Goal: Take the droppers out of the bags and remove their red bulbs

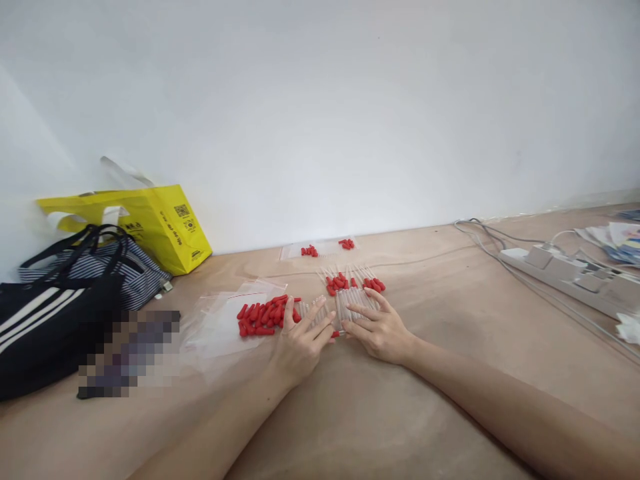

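My left hand [300, 343] lies flat with fingers spread on a row of clear thin tubes [314, 313], just right of a pile of red caps [263, 315]. My right hand [377, 327] rests open, fingers stretched over another bundle of clear tubes [353, 300]. Beyond it lie tubes fitted with red caps [350, 281]. Clear plastic bags [223, 320] sit to the left of the red pile. Both hands hold nothing; they press on the tubes.
A yellow shopping bag [155, 223], a striped bag [107, 267] and a black bag [45, 333] stand at the left by the wall. A white power strip [565, 270] with cables lies at the right. A far clear bag [325, 248] holds red caps.
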Action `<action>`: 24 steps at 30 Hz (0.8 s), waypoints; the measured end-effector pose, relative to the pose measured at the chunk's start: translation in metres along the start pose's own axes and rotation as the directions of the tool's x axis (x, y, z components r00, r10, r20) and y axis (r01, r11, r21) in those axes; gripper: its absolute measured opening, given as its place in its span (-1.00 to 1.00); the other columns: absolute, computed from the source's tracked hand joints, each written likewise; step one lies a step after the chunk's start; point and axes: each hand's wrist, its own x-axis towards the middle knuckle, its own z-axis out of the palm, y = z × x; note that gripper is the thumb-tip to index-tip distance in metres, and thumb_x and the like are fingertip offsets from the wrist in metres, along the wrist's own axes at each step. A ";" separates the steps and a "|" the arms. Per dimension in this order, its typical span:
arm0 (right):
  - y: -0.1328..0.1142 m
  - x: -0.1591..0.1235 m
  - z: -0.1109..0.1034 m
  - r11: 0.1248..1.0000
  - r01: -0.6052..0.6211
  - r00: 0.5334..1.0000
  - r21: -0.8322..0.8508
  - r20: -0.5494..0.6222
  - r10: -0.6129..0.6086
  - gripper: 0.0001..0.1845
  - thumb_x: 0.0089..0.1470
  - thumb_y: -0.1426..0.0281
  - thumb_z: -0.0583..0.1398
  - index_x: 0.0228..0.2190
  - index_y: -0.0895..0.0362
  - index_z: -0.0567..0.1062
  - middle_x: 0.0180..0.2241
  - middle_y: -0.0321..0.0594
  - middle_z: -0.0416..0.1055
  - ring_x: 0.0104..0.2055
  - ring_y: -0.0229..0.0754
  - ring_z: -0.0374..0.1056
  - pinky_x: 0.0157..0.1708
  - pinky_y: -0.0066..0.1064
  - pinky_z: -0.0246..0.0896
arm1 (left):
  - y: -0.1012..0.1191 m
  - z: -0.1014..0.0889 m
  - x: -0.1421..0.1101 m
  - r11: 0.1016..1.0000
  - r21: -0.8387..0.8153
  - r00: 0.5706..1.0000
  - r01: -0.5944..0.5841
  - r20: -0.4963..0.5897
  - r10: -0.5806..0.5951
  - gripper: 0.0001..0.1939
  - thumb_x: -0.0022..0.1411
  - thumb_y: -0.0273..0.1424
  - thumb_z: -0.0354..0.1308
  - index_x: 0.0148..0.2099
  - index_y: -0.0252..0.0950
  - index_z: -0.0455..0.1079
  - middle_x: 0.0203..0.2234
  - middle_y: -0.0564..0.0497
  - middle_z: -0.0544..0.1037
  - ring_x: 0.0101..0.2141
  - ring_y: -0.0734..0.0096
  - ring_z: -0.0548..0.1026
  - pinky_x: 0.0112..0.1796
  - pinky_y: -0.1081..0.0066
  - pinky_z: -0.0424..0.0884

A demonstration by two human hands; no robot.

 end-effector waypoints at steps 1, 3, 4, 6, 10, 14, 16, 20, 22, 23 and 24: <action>0.000 0.000 -0.001 1.000 0.007 1.000 0.001 -0.004 -0.007 -0.87 0.07 0.46 0.08 -0.34 0.10 0.43 -0.52 -0.36 0.48 -0.11 -0.26 0.31 0.16 -0.12 -0.27 | 0.000 -0.001 0.000 1.000 0.012 1.000 -0.020 -0.010 0.020 -0.83 0.21 -0.41 0.00 -0.37 -0.24 0.39 -0.22 0.11 0.52 -0.06 0.29 0.37 0.09 -0.04 -0.35; -0.001 0.000 -0.003 1.000 0.019 1.000 0.002 -0.014 -0.019 -0.87 0.07 0.47 0.09 -0.33 0.12 0.43 -0.53 -0.36 0.47 -0.11 -0.25 0.32 0.16 -0.11 -0.26 | -0.001 -0.003 -0.001 0.999 0.031 0.999 -0.044 -0.022 0.045 -0.86 0.20 -0.41 0.02 -0.35 -0.24 0.39 -0.22 0.12 0.52 -0.07 0.28 0.38 0.09 -0.05 -0.34; -0.002 0.000 -0.003 1.000 0.025 1.000 0.003 -0.018 -0.025 -0.88 0.06 0.47 0.09 -0.32 0.12 0.42 -0.53 -0.36 0.47 -0.11 -0.25 0.32 0.16 -0.11 -0.26 | -0.001 -0.004 -0.001 0.998 0.037 0.998 -0.049 -0.028 0.051 -0.87 0.20 -0.42 0.02 -0.34 -0.25 0.39 -0.22 0.12 0.52 -0.08 0.28 0.38 0.09 -0.05 -0.34; -0.003 0.001 -0.004 0.999 0.032 0.999 0.009 -0.024 -0.032 -0.87 0.06 0.47 0.10 -0.32 0.13 0.42 -0.54 -0.36 0.47 -0.12 -0.25 0.32 0.15 -0.10 -0.26 | 0.000 -0.005 -0.001 0.998 0.047 0.998 -0.053 -0.044 0.055 -0.87 0.20 -0.43 0.02 -0.34 -0.25 0.39 -0.24 0.13 0.53 -0.09 0.29 0.39 0.09 -0.05 -0.33; -0.006 0.002 -0.005 0.999 0.027 0.999 0.023 -0.031 -0.027 -0.88 0.06 0.45 0.10 -0.31 0.14 0.42 -0.49 -0.33 0.48 -0.14 -0.25 0.33 0.14 -0.09 -0.26 | 0.002 -0.006 -0.001 0.997 0.064 0.996 -0.043 -0.069 0.047 -0.87 0.18 -0.43 0.04 -0.39 -0.25 0.39 -0.31 0.14 0.55 -0.11 0.32 0.41 0.09 -0.01 -0.30; -0.002 -0.002 -0.010 0.999 0.016 1.000 0.048 -0.023 -0.015 -0.87 0.07 0.46 0.08 -0.32 0.13 0.42 -0.54 -0.35 0.47 -0.15 -0.25 0.32 0.12 -0.10 -0.24 | -0.001 -0.008 -0.003 0.998 0.049 0.997 -0.028 -0.065 0.032 -0.82 0.21 -0.46 -0.01 -0.39 -0.24 0.38 -0.32 0.14 0.55 -0.13 0.34 0.42 0.08 0.01 -0.25; 0.005 -0.006 -0.015 0.999 -0.030 0.999 0.033 -0.032 0.031 -0.87 0.07 0.46 0.07 -0.34 0.12 0.42 -0.56 -0.35 0.46 -0.22 -0.25 0.34 0.07 -0.12 -0.18 | -0.006 -0.012 -0.005 0.999 0.047 0.999 0.019 -0.046 -0.017 -0.75 0.24 -0.53 -0.10 -0.38 -0.23 0.37 -0.32 0.13 0.55 -0.14 0.35 0.43 0.06 0.00 -0.22; 0.014 -0.012 -0.019 0.978 -0.206 0.978 -0.042 -0.019 0.206 -0.84 0.08 0.43 0.06 -0.31 0.15 0.43 -0.62 -0.34 0.40 -0.53 -0.33 0.26 -0.25 -0.31 0.02 | -0.018 -0.015 -0.010 0.981 0.047 0.981 0.190 0.019 -0.191 -0.79 0.23 -0.48 -0.10 -0.29 -0.26 0.37 -0.37 0.00 0.51 -0.25 0.33 0.44 -0.10 0.14 0.16; 0.013 -0.012 -0.015 0.969 -0.242 0.968 -0.043 0.050 0.244 -0.80 0.09 0.44 0.03 -0.27 0.18 0.41 -0.62 -0.31 0.38 -0.60 -0.34 0.18 -0.41 -0.38 -0.04 | -0.021 -0.013 -0.010 0.959 0.010 0.958 0.284 0.042 -0.284 -0.79 0.23 -0.42 -0.10 -0.24 -0.30 0.37 -0.41 -0.05 0.43 -0.33 0.36 0.41 -0.26 0.31 0.30; 0.011 -0.010 -0.011 0.966 -0.255 0.962 -0.042 0.092 0.258 -0.77 0.09 0.47 0.01 -0.25 0.20 0.40 -0.60 -0.28 0.38 -0.60 -0.33 0.17 -0.44 -0.39 -0.07 | -0.023 -0.011 -0.010 0.943 -0.008 0.943 0.332 0.043 -0.331 -0.77 0.23 -0.41 -0.12 -0.22 -0.32 0.36 -0.43 -0.06 0.37 -0.36 0.38 0.39 -0.31 0.36 0.33; 0.009 -0.008 -0.008 0.961 -0.271 0.952 -0.047 0.131 0.275 -0.75 0.08 0.49 -0.01 -0.23 0.23 0.39 -0.59 -0.26 0.37 -0.59 -0.31 0.16 -0.45 -0.39 -0.08 | -0.026 -0.009 -0.010 0.925 -0.018 0.925 0.380 0.038 -0.379 -0.75 0.23 -0.41 -0.13 -0.20 -0.32 0.36 -0.43 -0.05 0.33 -0.38 0.39 0.37 -0.33 0.38 0.34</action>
